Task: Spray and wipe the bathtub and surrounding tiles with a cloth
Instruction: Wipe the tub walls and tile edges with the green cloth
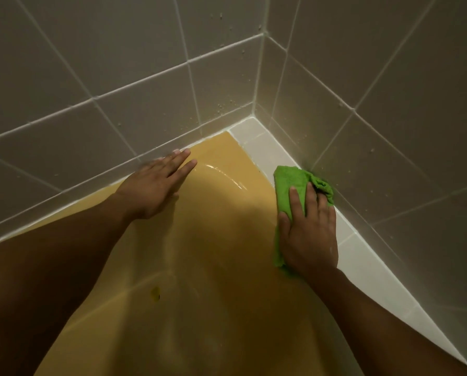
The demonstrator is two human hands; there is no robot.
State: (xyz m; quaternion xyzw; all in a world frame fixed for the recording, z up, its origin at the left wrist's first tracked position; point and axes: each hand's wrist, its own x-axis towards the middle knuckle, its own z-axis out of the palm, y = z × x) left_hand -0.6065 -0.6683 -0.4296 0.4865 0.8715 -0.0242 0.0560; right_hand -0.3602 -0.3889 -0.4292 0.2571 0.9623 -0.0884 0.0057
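Right hand point(308, 234) presses the green cloth point(292, 183) flat on the yellow bathtub point(213, 240) rim, beside the white ledge point(362, 256). Left hand point(156, 185) is splayed on the opposite rim, holding nothing. That bracing palm could probably slip on the wet glaze.

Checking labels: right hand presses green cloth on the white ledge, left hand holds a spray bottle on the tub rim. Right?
In the head view the left hand holds nothing; it rests flat on the tub rim. The right hand, green cloth, white ledge: correct.
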